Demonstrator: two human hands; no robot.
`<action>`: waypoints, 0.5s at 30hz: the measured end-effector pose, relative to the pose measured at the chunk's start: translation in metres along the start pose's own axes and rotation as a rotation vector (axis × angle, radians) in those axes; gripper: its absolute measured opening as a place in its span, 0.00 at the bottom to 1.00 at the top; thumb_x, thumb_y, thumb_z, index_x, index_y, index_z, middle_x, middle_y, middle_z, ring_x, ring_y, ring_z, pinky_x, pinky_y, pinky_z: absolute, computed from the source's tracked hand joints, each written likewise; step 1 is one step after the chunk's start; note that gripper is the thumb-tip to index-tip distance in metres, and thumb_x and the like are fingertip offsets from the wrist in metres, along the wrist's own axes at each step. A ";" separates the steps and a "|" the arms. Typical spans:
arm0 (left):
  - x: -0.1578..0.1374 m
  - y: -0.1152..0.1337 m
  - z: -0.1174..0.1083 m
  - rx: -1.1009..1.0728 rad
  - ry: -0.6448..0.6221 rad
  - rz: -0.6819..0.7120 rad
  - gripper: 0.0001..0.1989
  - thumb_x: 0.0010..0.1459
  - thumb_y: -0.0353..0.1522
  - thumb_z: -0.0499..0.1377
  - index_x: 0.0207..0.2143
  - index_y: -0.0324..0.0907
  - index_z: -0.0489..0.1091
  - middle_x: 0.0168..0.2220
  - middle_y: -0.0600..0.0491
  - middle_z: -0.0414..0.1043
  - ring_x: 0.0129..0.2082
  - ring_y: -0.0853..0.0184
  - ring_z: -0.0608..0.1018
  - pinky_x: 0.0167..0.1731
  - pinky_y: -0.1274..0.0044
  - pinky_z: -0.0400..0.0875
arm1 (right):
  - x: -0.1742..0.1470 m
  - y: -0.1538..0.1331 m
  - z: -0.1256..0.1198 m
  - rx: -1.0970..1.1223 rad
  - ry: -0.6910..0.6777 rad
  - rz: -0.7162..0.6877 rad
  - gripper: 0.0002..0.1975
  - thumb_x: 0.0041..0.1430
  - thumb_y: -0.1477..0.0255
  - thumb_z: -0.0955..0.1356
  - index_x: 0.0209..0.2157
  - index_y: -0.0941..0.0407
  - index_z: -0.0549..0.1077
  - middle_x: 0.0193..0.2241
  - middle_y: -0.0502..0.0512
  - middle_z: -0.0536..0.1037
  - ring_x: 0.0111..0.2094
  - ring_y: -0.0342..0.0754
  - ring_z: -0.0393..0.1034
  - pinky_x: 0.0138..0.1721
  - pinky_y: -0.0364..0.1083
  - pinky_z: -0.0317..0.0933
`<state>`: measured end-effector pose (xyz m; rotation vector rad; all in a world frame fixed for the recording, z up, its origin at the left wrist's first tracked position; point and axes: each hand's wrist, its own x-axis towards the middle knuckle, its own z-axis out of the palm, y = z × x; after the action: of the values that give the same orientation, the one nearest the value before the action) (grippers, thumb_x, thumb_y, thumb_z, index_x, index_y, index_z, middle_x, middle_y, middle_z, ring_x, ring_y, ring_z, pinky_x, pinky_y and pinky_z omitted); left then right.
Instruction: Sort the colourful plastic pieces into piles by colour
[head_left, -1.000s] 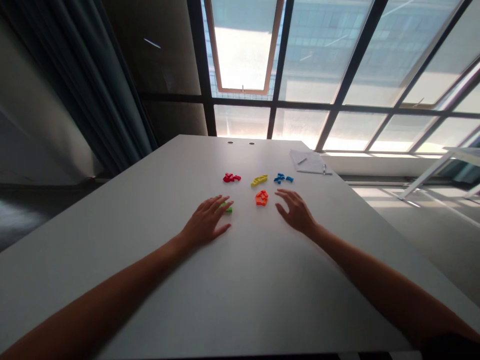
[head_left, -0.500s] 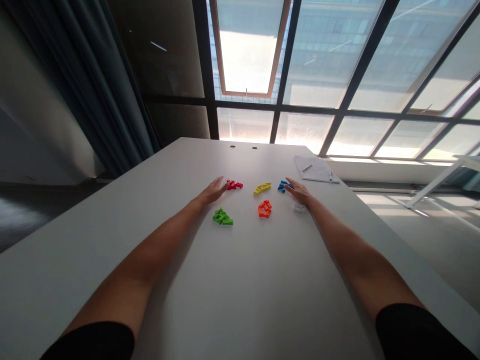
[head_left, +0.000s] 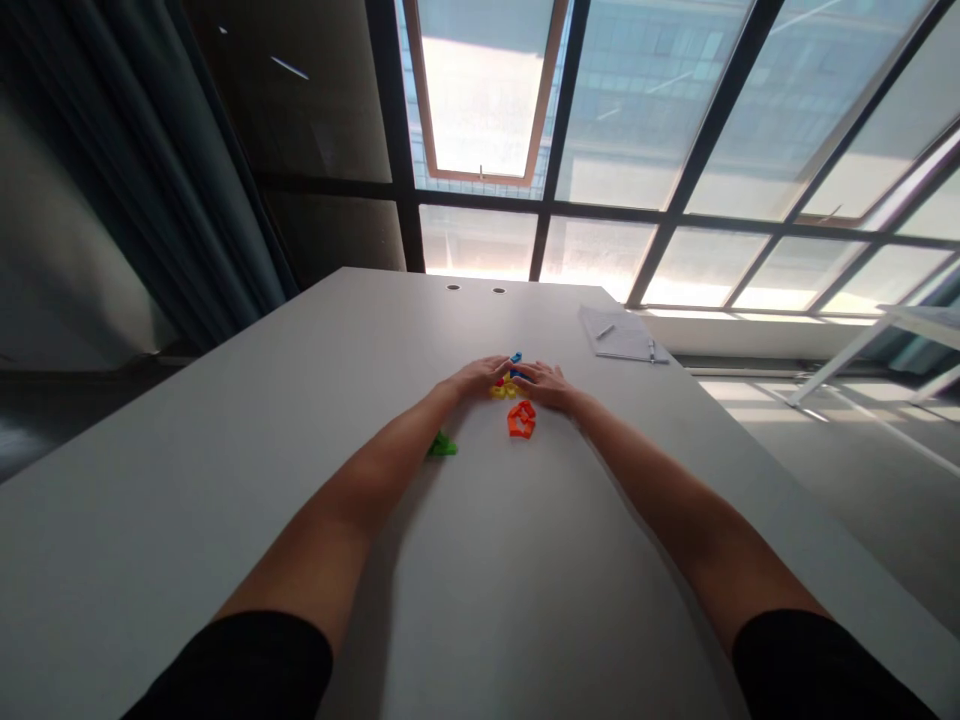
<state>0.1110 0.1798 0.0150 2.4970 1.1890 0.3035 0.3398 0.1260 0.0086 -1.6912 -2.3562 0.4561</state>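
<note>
Both arms reach across a white table. My left hand (head_left: 480, 377) lies with fingers stretched out against the left side of a small heap of coloured pieces. From the right, my right hand (head_left: 544, 384) rests with its fingers extended against the same heap. Between them are yellow pieces (head_left: 506, 390), blue pieces (head_left: 516, 372) and a bit of red (head_left: 500, 381), partly covered by the fingers. Nearer to me lie orange pieces (head_left: 521, 419) in a loose ring. Green pieces (head_left: 444, 446) sit beside my left forearm, which hides part of them. The clear pieces are hidden from view.
A sheet of paper (head_left: 619, 335) with a pen (head_left: 605, 331) on it lies near the table's right edge. Two round holes mark the far end of the white table (head_left: 465, 600). Behind it are large windows and a dark curtain (head_left: 150, 150) on the left.
My hands have come inward from both sides. Red and blue pieces have moved to the middle and now sit against the yellow ones. The view has shifted slightly.
</note>
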 end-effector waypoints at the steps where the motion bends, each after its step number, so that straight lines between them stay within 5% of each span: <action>1: -0.004 0.005 0.002 0.005 -0.007 0.031 0.33 0.80 0.50 0.40 0.74 0.46 0.67 0.76 0.48 0.64 0.74 0.60 0.68 0.72 0.72 0.59 | -0.005 -0.006 0.001 0.007 -0.021 -0.036 0.38 0.75 0.40 0.58 0.78 0.42 0.62 0.79 0.54 0.59 0.79 0.73 0.45 0.74 0.82 0.32; 5: -0.024 0.012 -0.001 0.072 -0.020 0.046 0.35 0.77 0.56 0.40 0.64 0.52 0.77 0.66 0.51 0.78 0.65 0.54 0.77 0.66 0.67 0.69 | -0.029 -0.019 -0.011 0.123 -0.098 -0.229 0.38 0.72 0.41 0.64 0.76 0.43 0.66 0.75 0.53 0.66 0.76 0.68 0.57 0.76 0.70 0.45; 9: -0.022 0.010 -0.017 0.143 0.065 -0.112 0.39 0.76 0.59 0.38 0.57 0.51 0.82 0.56 0.47 0.84 0.56 0.52 0.83 0.57 0.66 0.75 | -0.054 -0.002 -0.031 0.267 0.076 -0.188 0.38 0.75 0.41 0.58 0.74 0.47 0.70 0.70 0.55 0.74 0.70 0.64 0.69 0.72 0.63 0.60; 15: 0.021 0.026 -0.010 0.179 0.029 -0.026 0.36 0.78 0.52 0.48 0.77 0.40 0.59 0.80 0.40 0.52 0.77 0.50 0.62 0.73 0.64 0.59 | -0.100 0.041 -0.004 0.087 0.219 0.088 0.51 0.73 0.36 0.48 0.77 0.59 0.63 0.73 0.70 0.68 0.75 0.65 0.60 0.76 0.65 0.52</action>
<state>0.1386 0.1835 0.0356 2.6352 1.3115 0.2363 0.4095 0.0439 -0.0010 -1.7150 -2.0864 0.3615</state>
